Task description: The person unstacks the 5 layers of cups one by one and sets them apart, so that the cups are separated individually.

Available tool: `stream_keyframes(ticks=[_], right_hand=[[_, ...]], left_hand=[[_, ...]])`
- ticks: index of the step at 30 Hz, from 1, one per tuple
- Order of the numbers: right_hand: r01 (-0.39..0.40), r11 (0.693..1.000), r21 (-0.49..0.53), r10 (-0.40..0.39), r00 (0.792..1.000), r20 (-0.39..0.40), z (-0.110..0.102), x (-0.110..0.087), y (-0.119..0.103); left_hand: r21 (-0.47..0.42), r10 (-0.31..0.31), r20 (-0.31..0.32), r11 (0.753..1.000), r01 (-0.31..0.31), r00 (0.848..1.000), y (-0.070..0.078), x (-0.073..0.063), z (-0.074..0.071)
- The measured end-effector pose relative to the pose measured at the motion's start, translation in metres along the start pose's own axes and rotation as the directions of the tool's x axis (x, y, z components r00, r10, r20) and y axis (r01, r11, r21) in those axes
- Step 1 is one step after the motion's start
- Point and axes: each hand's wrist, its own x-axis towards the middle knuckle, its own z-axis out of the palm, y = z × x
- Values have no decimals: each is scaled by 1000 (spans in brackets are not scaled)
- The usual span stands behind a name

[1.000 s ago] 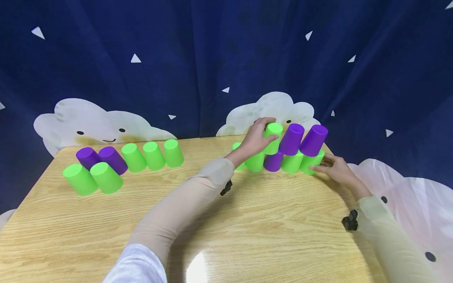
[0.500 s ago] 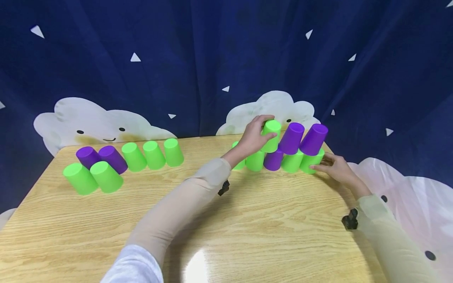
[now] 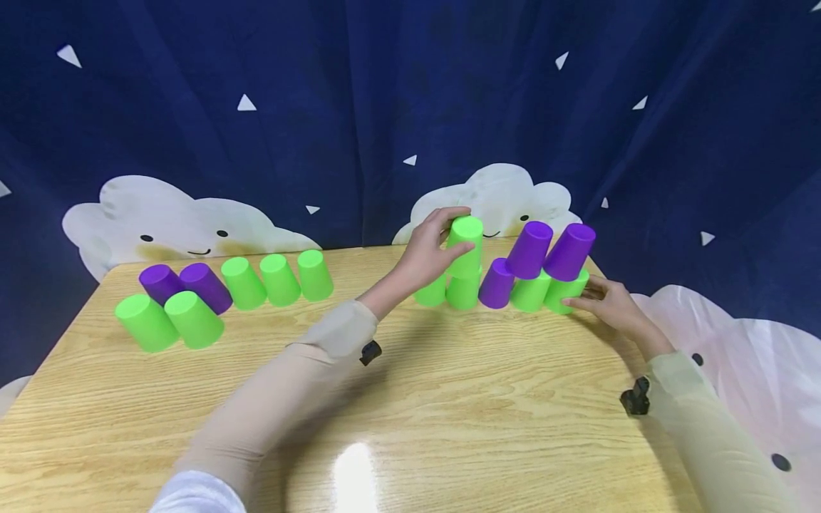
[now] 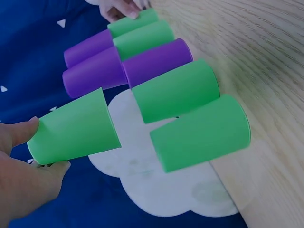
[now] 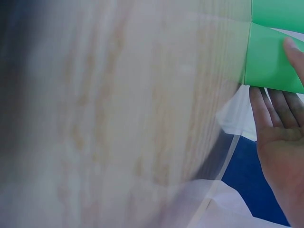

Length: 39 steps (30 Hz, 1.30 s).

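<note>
My left hand (image 3: 426, 246) grips an upside-down green cup (image 3: 466, 249) near its closed end, thumb in front. In the left wrist view the held green cup (image 4: 76, 130) hangs apart from the bottom row, above its two left green cups (image 4: 199, 135). That row also has a purple cup (image 3: 495, 286) in the middle and two green cups at the right. Two purple cups (image 3: 529, 251) stand upside down on the row's right part. At the right end, my right hand (image 3: 609, 306) holds the last green cup (image 5: 270, 59), thumb on its front and fingers along its side.
At the table's left stand three green cups (image 3: 276, 281) in a line, two purple cups (image 3: 204, 288) and two green cups (image 3: 192, 320) in front of them. A dark blue curtain (image 3: 359, 121) hangs behind the wooden table (image 3: 481, 413), whose right edge is near my right arm.
My left hand has carried the green cup leftward, from beside the upper purple cups to over the left green cups of the row. My right hand has stayed put.
</note>
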Motion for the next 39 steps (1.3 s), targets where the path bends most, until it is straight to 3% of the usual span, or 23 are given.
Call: stream_keyframes(ticks=[9, 15, 26, 39], right_hand=[[2, 1000, -1, -2, 1000, 2, -1, 1, 1], [-5, 1000, -10, 5, 1000, 5, -1, 0, 1], [-14, 1000, -22, 14, 1000, 11, 0, 0, 4], [-14, 1000, -20, 14, 1000, 13, 0, 1, 5]], left_hand=[[-32, 1, -16, 1000, -2, 1000, 1, -33, -30], [-37, -19, -31, 999, 18, 999, -8, -58, -52], [53, -95, -101, 993, 101, 990, -28, -99, -98], [205, -135, -231, 961, 184, 964, -46, -150, -155]])
